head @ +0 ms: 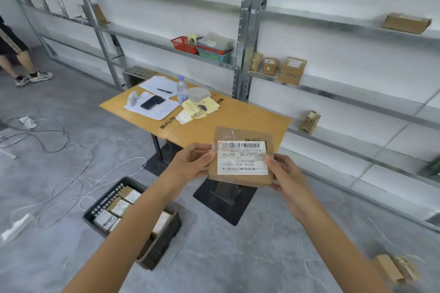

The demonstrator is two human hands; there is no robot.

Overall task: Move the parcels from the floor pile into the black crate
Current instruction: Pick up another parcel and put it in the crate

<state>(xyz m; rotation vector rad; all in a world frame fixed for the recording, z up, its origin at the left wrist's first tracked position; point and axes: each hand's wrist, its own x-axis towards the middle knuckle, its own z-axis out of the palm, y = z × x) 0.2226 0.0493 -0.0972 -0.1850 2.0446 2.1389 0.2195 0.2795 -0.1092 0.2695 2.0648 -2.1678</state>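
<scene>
Parcel (240, 157) | you hold it label-up at frame centre, likely to read it | left hand (190, 164) pinches its 9 o'clock edge, right hand (285, 173) its 3 o'clock edge, arms outstretched | black crate (107, 200) at 7 o'clock, part-filled | floor parcels (395, 269) at 5 o'clock

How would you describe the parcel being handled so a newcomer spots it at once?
Start at the cardboard-topped table in mid-frame. Just in front of it, the left hand and right hand hold a flat brown parcel. It alone is in the air, unlike those in the black crate, and its white label reads J4-J10.
</scene>
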